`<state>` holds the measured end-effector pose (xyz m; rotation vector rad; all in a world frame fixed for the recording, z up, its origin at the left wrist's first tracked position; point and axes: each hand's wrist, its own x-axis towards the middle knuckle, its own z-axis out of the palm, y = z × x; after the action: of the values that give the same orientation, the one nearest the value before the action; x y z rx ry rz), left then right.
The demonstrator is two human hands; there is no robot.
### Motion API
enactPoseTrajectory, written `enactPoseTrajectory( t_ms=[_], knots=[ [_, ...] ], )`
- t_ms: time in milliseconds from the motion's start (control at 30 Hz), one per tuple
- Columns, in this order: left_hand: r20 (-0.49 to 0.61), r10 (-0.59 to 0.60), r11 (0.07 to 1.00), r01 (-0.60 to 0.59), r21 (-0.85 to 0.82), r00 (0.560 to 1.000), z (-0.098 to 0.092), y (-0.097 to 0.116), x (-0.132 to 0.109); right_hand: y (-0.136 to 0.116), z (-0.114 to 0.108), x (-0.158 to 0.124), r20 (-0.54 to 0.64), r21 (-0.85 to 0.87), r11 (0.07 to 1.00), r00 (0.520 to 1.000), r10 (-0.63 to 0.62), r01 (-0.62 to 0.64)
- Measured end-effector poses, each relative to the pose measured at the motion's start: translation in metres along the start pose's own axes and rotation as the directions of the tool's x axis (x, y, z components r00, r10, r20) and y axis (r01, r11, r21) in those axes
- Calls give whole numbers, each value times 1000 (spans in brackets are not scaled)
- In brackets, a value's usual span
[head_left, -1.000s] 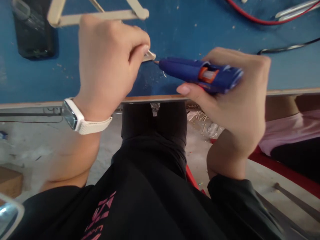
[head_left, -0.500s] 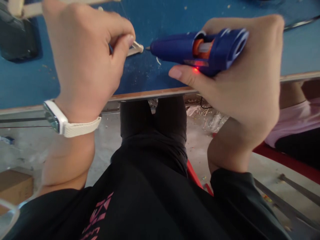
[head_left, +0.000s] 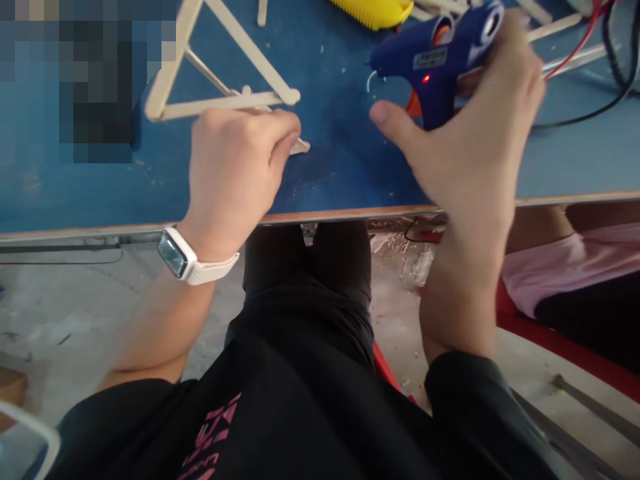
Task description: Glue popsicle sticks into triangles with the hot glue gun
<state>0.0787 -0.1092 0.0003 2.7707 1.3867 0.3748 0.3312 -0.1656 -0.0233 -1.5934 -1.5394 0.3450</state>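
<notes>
My left hand (head_left: 240,170) is closed in a pinch on a small frame of wooden craft sticks (head_left: 301,146), mostly hidden under the fingers with one joined tip showing. Right behind it is a larger triangle of craft sticks (head_left: 197,107); whether both pieces are joined I cannot tell. My right hand (head_left: 475,127) is around the handle of a blue hot glue gun (head_left: 433,57), thumb stretched out to the left. Its red light glows, and a pale strand of glue hangs near the nozzle, which points left.
On the blue table (head_left: 340,173), a yellow ridged object (head_left: 375,10) lies at the back. Loose craft sticks (head_left: 555,27) and red and black cables (head_left: 613,60) are at the back right. Another person's leg in pink cloth (head_left: 545,267) shows on the right.
The glue gun has moved right and away from the stick tip, toward the back of the table. My left hand has shifted right, and the large stick triangle has come into fuller view.
</notes>
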Motion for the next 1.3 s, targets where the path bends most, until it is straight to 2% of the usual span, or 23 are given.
enactPoseTrajectory(
  t_ms=[33, 67, 133, 167, 200, 233, 300, 367, 467, 567, 833, 1067, 1300],
  knots=[
    [-2, 8, 1000, -8, -11, 1000, 0, 1, 0, -10, 1, -10, -144, -116, 993, 990, -10, -7],
    [-2, 13, 1000, -13, -17, 1000, -1, 1, -1, -20, 3, -21, -243, -153, 988, 970, -9, -29],
    [0, 6, 1000, -6, -23, 1000, -1, 3, -1, -38, 11, -40, -458, -102, 995, 888, -28, -21],
    [4, -4, 1000, 4, -19, 1000, -1, 3, -1, -43, 15, -46, -448, -67, 997, 892, -59, 32],
    [11, -11, 1000, 11, -11, 1000, -1, 4, -1, -46, 21, -49, -285, -42, 998, 957, -51, 41],
    [12, -20, 1000, 20, 3, 1000, -1, 4, -1, -47, 26, -49, -129, 7, 999, 991, -42, 44],
    [13, -27, 999, 26, 22, 1000, -1, 4, -2, -44, 37, -39, 86, 105, 994, 996, -28, 19],
    [33, -25, 1000, 25, 8, 999, -2, 3, -2, -40, 47, -22, 168, 158, 987, 986, -17, -10],
    [64, -39, 998, 42, -37, 997, -2, 2, -3, -37, 58, 3, 193, 226, 974, 980, -39, -5],
    [44, -57, 997, 59, -49, 997, 1, 2, -3, -35, 66, 13, 207, 305, 952, 975, -84, 17],
    [-8, -36, 996, 36, -87, 999, 6, 1, -8, -38, 73, 10, 134, 390, 919, 985, -113, 52],
    [-11, 12, 995, -13, -101, 1000, 8, 0, -11, -36, 73, 13, 275, 432, 899, 960, -57, -71],
    [-14, -4, 998, 3, -70, 1000, 13, -2, -14, -41, 72, 13, 256, 352, 936, 963, -81, -15]
  ],
)
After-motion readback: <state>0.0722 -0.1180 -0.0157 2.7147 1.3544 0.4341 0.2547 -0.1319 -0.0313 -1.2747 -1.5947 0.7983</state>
